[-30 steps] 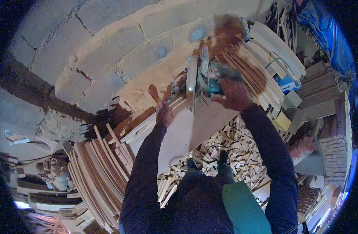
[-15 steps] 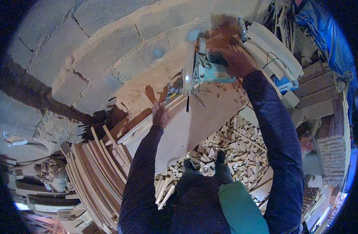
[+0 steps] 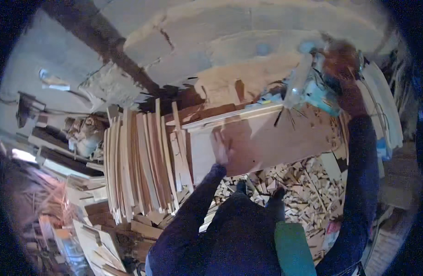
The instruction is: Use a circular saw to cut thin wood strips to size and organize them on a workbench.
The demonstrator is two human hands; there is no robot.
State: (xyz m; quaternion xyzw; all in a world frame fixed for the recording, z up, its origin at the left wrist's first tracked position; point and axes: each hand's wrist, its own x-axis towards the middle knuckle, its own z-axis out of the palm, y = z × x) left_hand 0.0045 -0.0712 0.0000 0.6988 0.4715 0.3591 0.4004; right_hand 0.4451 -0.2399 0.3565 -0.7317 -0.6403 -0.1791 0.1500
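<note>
My left hand [image 3: 220, 149] is open over the left part of a broad flat wooden board [image 3: 271, 142], fingers spread and slightly blurred. I cannot tell whether it touches the surface. At the board's far right end stands a teal power saw [image 3: 323, 96] with a pale round guard [image 3: 298, 83]. My right arm reaches out to it, and my right hand [image 3: 352, 85] is closed at its dark handle; motion and shadow blur the fingers. Long pale strips [image 3: 239, 115] lie along the board's far edge.
Left of the board, many long wooden strips [image 3: 137, 161] lean in a row. Small wood offcuts [image 3: 299, 188] cover the floor around my feet. A block wall [image 3: 230, 50] rises behind the board. Pale planks [image 3: 382, 101] stand right of the saw.
The view has turned left, so the scene sits further right. My left hand has come away from the strips at the far edge to over the board's flat face. My right hand stays at the saw.
</note>
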